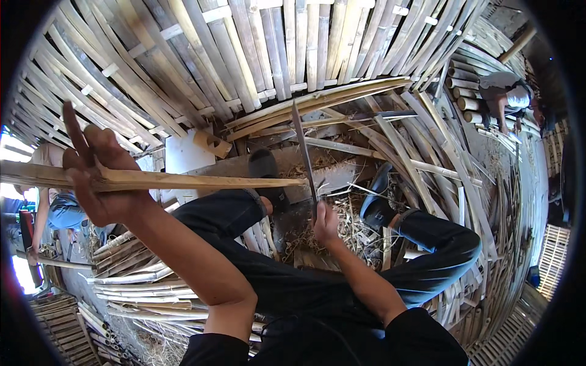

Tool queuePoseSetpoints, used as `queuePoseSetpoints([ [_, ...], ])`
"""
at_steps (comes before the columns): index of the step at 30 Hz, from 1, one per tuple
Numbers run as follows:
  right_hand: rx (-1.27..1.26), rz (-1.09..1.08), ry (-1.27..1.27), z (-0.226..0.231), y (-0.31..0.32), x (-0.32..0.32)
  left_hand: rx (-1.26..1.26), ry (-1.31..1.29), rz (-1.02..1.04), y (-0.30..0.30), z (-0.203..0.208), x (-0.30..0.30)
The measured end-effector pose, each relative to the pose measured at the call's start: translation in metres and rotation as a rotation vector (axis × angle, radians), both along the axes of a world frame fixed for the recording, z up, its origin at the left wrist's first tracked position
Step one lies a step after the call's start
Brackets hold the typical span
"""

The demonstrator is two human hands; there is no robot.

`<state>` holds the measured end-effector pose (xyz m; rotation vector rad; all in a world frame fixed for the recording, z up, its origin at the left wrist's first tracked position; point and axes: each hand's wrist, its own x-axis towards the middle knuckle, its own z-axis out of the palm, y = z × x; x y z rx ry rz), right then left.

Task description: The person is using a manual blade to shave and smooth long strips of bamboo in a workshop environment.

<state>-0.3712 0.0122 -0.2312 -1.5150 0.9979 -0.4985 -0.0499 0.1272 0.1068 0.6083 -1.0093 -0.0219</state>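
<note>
Bamboo wall [244, 55]: split slats lashed side by side, filling the whole top of the view and curving round.
Loose strips [427, 146]: long pale bamboo lengths heaped on the ground ahead and to the right, crossing each other every which way.
Stacked strips [140, 287]: a neater bundle low on the left, beside the left forearm.
Legs [305, 280]: dark trousers, knees bent, dark shoes planted among the shavings.
Bamboo strip [183, 180]: held level across the view, running from the left edge to the blade, its tip touching the knife.
Knife [303, 152]: long thin blade standing nearly upright, point up, edge meeting the strip's end.
Left hand [101, 177]: wrapped round the strip from below, thumb and lower fingers clamped, index finger sticking straight up.
Right hand [325, 222]: fist closed round the knife handle, low between the knees.
Shavings [348, 232]: pale curls littering the ground under the right hand.
Other person [510, 97]: bent over far right, well apart.
</note>
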Motion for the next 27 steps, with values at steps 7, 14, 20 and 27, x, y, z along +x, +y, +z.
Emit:
queuePoseSetpoints([
  [7,0.045,0.04,0.45,-0.053,-0.024,-0.011,0.002,0.044,0.18,-0.002,-0.004,0.001],
  [14,-0.226,0.037,0.257,0.024,-0.012,0.006,0.077,0.087,0.116,0.002,-0.012,0.001],
  [20,-0.18,0.057,0.418,-0.078,-0.01,-0.008,0.081,0.022,-0.025,-0.016,0.0,-0.008],
  [27,-0.039,0.176,0.675,-0.112,-0.049,-0.051,0.109,-0.014,-0.074,-0.015,-0.004,-0.015],
])
